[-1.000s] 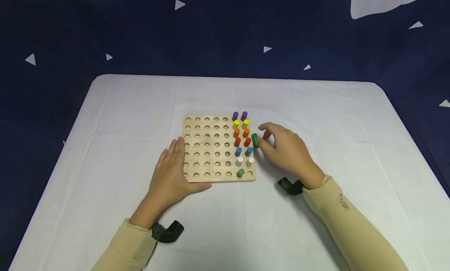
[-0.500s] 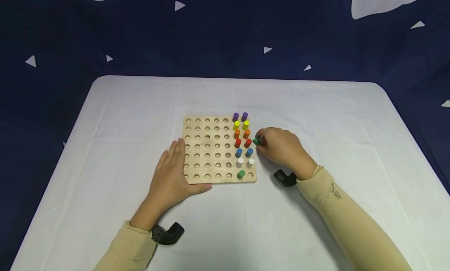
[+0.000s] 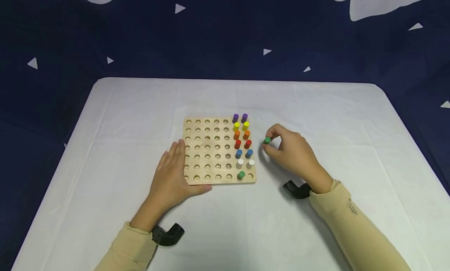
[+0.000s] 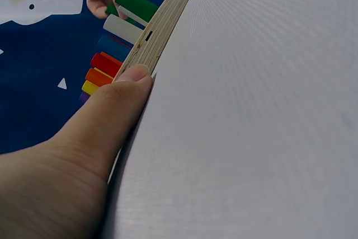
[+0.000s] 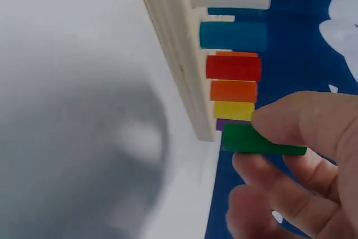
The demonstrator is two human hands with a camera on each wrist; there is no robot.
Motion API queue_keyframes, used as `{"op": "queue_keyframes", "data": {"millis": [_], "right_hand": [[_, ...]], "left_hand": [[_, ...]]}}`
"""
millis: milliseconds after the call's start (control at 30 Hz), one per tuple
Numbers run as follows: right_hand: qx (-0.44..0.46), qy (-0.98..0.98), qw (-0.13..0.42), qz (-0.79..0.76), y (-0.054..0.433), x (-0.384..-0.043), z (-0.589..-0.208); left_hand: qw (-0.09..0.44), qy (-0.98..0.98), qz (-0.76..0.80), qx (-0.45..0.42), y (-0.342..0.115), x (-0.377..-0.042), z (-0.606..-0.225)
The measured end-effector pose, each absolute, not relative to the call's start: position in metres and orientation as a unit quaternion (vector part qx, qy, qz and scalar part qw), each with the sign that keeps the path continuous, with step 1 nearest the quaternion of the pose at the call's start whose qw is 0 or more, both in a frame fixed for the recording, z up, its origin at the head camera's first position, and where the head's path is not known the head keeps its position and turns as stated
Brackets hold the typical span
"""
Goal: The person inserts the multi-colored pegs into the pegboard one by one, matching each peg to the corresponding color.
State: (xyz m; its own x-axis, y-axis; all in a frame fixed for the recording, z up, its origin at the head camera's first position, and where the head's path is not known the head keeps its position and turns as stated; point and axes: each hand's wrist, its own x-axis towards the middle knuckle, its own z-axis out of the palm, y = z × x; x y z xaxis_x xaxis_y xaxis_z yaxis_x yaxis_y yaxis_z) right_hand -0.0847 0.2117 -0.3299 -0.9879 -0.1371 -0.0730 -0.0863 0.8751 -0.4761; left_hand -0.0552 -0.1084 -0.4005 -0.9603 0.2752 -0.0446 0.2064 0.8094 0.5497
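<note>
A wooden pegboard (image 3: 212,152) with rows of round holes lies on the table. Two columns of coloured pegs stand along its right side, with one green peg (image 3: 240,175) in the front row beside an open corner hole. My left hand (image 3: 170,181) rests against the board's left edge, fingers straight, its thumb (image 4: 131,79) along the front edge. Just off the board's right side, my right hand (image 3: 295,152) pinches another green peg (image 5: 263,140) between thumb and fingers. In the right wrist view this peg is level with the far end of the board.
White cloth covers the table (image 3: 225,224). A dark blue curtain (image 3: 225,32) with white triangles hangs beyond its far edge. Each wrist wears a black camera mount, the left one (image 3: 168,234) near the table's front and the right one (image 3: 297,189) right of the board.
The right hand first shifted left toward the board, then drew back right, its fingers closing on the green peg and turning it from lying lengthwise to more upright. The left hand stays put.
</note>
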Motion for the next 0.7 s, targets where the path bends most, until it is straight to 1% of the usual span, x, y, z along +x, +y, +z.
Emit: {"op": "queue_keyframes", "data": {"millis": [200,433,700], "right_hand": [[-0.069,0.96,0.023,-0.27,0.211,-0.061,-0.317],[-0.133,0.954,0.045,-0.263,0.2,-0.034,-0.315],[-0.174,0.955,0.047,-0.234,0.189,-0.027,-0.331]], "left_hand": [[0.06,0.949,0.282,0.129,-0.109,-0.055,-0.401],[0.055,0.949,0.282,0.132,-0.109,-0.055,-0.4],[0.055,0.949,0.283,0.131,-0.109,-0.054,-0.4]]}}
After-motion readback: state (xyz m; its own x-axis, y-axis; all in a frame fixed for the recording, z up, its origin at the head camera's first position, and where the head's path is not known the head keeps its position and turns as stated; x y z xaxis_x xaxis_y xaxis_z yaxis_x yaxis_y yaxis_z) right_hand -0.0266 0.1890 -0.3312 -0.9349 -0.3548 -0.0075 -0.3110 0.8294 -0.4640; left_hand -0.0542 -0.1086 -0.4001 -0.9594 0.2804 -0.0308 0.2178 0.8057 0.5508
